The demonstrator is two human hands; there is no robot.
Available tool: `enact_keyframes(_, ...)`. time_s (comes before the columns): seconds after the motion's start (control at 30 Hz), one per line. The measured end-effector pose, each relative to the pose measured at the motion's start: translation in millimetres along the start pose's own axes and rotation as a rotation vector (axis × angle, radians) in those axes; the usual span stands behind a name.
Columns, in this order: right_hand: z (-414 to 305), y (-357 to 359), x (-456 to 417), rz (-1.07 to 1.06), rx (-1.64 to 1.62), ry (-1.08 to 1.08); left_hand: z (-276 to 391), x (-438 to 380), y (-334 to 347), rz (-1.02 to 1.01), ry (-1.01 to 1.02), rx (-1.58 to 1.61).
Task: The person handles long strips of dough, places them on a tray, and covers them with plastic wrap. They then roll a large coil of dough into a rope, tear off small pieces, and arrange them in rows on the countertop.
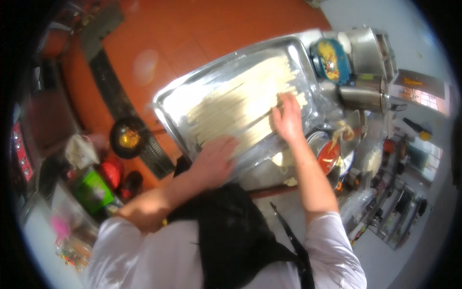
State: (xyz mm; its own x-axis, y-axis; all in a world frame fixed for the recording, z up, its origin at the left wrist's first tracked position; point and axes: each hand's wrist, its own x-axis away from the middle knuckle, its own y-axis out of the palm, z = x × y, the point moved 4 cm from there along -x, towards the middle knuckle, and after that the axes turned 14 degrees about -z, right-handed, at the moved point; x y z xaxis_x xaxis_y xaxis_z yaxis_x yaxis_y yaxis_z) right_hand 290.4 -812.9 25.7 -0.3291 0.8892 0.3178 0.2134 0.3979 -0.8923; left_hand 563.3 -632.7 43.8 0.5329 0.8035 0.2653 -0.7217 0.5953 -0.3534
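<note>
A large shiny metal tray point(168, 92) lies before me, tilted across the view. Pale strips point(245, 92), dough-like, lie side by side in it, bright with glare. My right hand point(290, 117) reaches over the strips' right end, thumb and fingers bent down onto them; whether it grips any is hidden. Over the tray's near left edge is my left hand point(216, 159), blurred, with its fingertips beside the strips' near side. What that hand holds, if anything, does not show. Clear plastic film point(252, 157) runs along the tray's near side.
Right of the tray stand a teal bowl point(334, 74) with yellow food, a steel pot point(362, 94) and a bowl of red food point(328, 156). At left, a dark pan point(126, 137) sits by a floor drain grate point(156, 155), near a green container point(93, 191). The floor point(180, 32) is orange-red.
</note>
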Motion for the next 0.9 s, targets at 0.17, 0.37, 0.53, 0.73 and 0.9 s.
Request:
enact_keyframes(0.17,1.5,3.3,-98.7,0.104,0.208,0.015,-36.5,-117.4,-5.6,0.014,-0.251,-0.715)
enact_keyframes(0.37,73.3,-17.0,-167.1,0.219,0.147,0.110,-74.7,-114.8,-43.6,0.194,-0.305,-0.523)
enact_keyframes(0.53,35.3,-55.8,-157.0,0.477,0.098,-0.013,-83.9,-113.1,-39.5,0.305,-0.317,-0.576)
enact_keyframes(0.73,-43.5,24.0,-42.8,-0.013,0.091,-0.071,-75.4,-124.8,-42.2,0.353,-0.323,-0.584)
enact_keyframes(0.9,8.1,42.6,-119.7,0.053,0.285,-0.062,-73.0,-119.7,-33.2,0.276,-0.282,-0.741)
